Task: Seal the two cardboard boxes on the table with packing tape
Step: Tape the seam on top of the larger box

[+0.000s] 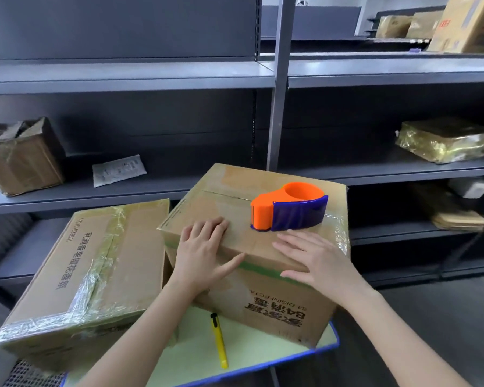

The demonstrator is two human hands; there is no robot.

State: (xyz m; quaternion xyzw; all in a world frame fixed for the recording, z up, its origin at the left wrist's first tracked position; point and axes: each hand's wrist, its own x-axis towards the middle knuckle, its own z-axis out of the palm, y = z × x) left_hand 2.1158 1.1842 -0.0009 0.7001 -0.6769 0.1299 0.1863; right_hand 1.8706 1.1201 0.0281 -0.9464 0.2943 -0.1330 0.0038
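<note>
Two cardboard boxes stand on a small table. The right box (266, 297) is taller, its top flaps closed, with an orange and blue tape dispenser (289, 206) resting on top. My left hand (204, 251) lies flat over the near top edge, fingers on the lid and thumb down the front face. My right hand (316, 259) presses flat on the same edge, just in front of the dispenser. The left box (90, 272) is lower and shows clear tape along its seam and edges.
A yellow utility knife (219, 340) lies on the pale green table top (249, 356) with a blue rim, in front of the right box. Grey metal shelves (129, 79) behind hold other boxes, a wrapped parcel (444, 139) and a flat packet (119, 170).
</note>
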